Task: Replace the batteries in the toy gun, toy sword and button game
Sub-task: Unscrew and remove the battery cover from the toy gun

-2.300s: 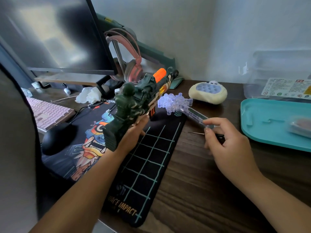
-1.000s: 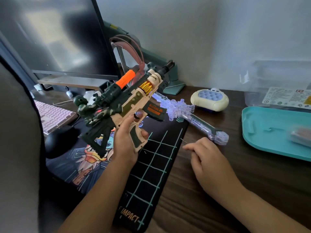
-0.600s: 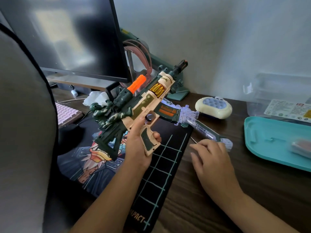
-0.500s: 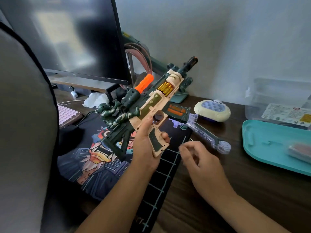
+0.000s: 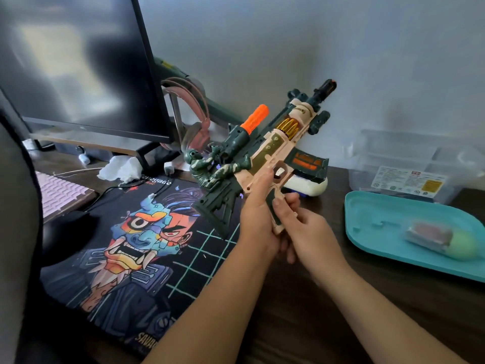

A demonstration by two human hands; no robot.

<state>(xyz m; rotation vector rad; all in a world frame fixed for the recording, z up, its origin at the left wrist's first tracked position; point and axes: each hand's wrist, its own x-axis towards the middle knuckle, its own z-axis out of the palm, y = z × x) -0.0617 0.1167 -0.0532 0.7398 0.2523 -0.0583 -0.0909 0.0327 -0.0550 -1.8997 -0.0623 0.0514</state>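
Observation:
The toy gun [image 5: 273, 143] is tan and dark green, with an orange scope tip and a soldier figure on it; it is raised above the desk, muzzle pointing up and right. My left hand [image 5: 256, 219] grips it around the handle. My right hand [image 5: 301, 229] has come to the handle too, thumb on its side and fingers curled at its bottom end. The cream button game [image 5: 309, 185] peeks out behind the gun, mostly covered. The toy sword is hidden behind the gun and my hands.
A teal tray [image 5: 372, 232] with a wrapped pack in it lies at the right, a clear plastic box [image 5: 409, 164] behind it. A printed desk mat [image 5: 136, 245], black mouse [image 5: 68, 232], pink keyboard [image 5: 57, 193] and monitor [image 5: 78, 64] fill the left.
My left hand turned the gun upright and lifted it toward the right. My right hand left the desk near the sword and took hold of the gun's handle.

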